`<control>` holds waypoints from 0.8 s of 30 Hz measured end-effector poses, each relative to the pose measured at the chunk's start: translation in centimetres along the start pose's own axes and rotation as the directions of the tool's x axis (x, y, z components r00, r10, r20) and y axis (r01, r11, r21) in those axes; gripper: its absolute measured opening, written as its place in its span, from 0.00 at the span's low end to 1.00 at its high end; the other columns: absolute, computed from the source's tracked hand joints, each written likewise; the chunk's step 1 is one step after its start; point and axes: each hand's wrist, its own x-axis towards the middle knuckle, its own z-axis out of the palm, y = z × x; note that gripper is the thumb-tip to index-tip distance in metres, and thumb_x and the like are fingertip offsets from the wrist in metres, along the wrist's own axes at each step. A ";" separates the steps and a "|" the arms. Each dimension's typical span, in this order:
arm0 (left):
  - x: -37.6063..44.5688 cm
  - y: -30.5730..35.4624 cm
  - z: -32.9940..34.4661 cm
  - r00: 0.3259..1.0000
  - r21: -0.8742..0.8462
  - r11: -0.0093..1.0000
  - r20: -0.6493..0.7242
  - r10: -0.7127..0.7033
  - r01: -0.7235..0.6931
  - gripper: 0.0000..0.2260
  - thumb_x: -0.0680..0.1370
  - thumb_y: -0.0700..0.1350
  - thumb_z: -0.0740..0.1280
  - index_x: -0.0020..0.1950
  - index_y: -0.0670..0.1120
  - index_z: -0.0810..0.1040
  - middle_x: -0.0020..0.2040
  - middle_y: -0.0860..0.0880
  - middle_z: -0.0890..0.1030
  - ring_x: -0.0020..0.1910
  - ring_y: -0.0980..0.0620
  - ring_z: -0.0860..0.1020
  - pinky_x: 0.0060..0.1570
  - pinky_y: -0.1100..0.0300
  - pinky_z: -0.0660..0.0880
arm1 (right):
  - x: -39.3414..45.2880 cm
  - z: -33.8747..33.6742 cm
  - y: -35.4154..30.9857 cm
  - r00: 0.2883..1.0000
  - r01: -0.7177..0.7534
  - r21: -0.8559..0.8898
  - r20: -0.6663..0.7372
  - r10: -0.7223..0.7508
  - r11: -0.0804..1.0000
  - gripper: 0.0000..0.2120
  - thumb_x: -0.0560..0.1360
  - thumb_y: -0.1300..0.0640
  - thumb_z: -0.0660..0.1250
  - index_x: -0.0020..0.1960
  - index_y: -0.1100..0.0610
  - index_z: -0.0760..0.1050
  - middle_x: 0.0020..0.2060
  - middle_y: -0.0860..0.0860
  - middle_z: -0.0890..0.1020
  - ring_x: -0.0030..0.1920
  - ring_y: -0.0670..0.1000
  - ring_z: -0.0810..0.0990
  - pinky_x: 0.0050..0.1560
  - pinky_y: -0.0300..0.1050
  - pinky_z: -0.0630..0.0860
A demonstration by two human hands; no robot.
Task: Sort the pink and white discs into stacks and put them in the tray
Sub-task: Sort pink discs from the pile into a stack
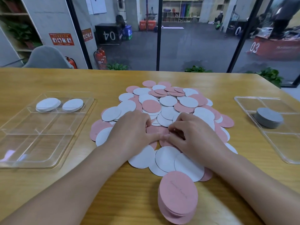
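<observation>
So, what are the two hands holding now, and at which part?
Both the left hand and the right hand pinch one pink disc lying on the pile, at its near edge, where the thumbs meet.

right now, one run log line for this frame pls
phase: sorting | left hand and right hand: pinching pink disc in loose pile | pink stack: on table, near edge | left tray: two white stacks

Mixed pink and white discs (168, 101) heaped mid-table, pink stack (178, 197) nearest.
</observation>
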 end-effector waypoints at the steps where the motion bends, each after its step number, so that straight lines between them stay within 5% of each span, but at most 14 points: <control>1: 0.0 0.0 0.0 1.000 0.001 1.000 0.007 -0.007 0.007 0.28 0.70 0.74 0.74 0.49 0.50 0.83 0.47 0.52 0.81 0.50 0.49 0.78 0.51 0.45 0.79 | -0.1 0.1 0.0 1.000 -0.002 0.000 0.010 0.002 1.000 0.14 0.80 0.38 0.71 0.49 0.48 0.86 0.43 0.43 0.75 0.46 0.47 0.75 0.45 0.51 0.76; 6: 0.1 0.2 -0.4 0.995 -0.120 0.992 0.095 -0.034 0.046 0.27 0.71 0.67 0.81 0.55 0.47 0.85 0.48 0.49 0.84 0.50 0.49 0.80 0.52 0.47 0.80 | -0.4 -0.1 -0.2 0.998 -0.041 0.028 0.039 0.040 0.999 0.16 0.79 0.35 0.69 0.49 0.47 0.85 0.45 0.43 0.75 0.45 0.45 0.76 0.46 0.52 0.77; 10: 0.5 -0.3 -0.5 0.986 -0.265 0.963 0.167 -0.013 0.057 0.20 0.70 0.54 0.86 0.56 0.55 0.81 0.43 0.57 0.82 0.41 0.58 0.78 0.41 0.60 0.75 | -0.3 -0.2 -0.5 0.996 -0.061 0.045 0.061 0.058 0.997 0.19 0.76 0.32 0.69 0.56 0.44 0.85 0.47 0.42 0.75 0.46 0.43 0.77 0.48 0.49 0.77; 15: 0.7 -0.7 0.0 0.975 -0.405 0.914 0.204 0.090 0.000 0.20 0.73 0.44 0.83 0.58 0.55 0.78 0.45 0.57 0.84 0.38 0.62 0.81 0.41 0.60 0.75 | -0.3 -0.1 -0.3 0.993 -0.097 0.085 0.080 0.090 0.992 0.27 0.74 0.35 0.76 0.68 0.45 0.79 0.51 0.41 0.75 0.50 0.43 0.75 0.52 0.46 0.76; 19: 0.7 -0.9 -0.2 0.958 -0.416 0.900 0.181 0.222 -0.131 0.12 0.76 0.41 0.81 0.53 0.55 0.83 0.36 0.62 0.81 0.34 0.61 0.77 0.36 0.66 0.72 | -0.3 -0.3 -0.7 0.999 -0.038 0.144 0.040 0.033 0.989 0.16 0.74 0.41 0.79 0.50 0.50 0.78 0.42 0.43 0.75 0.44 0.46 0.74 0.43 0.49 0.73; 24: 1.2 -3.1 -2.5 0.974 -0.297 0.940 0.092 0.206 -0.171 0.10 0.78 0.49 0.80 0.55 0.60 0.85 0.49 0.61 0.83 0.49 0.60 0.80 0.45 0.70 0.73 | -0.6 -1.5 -0.2 1.000 -0.014 0.185 0.022 0.010 0.983 0.07 0.80 0.54 0.74 0.47 0.47 0.75 0.38 0.43 0.80 0.42 0.47 0.77 0.38 0.41 0.69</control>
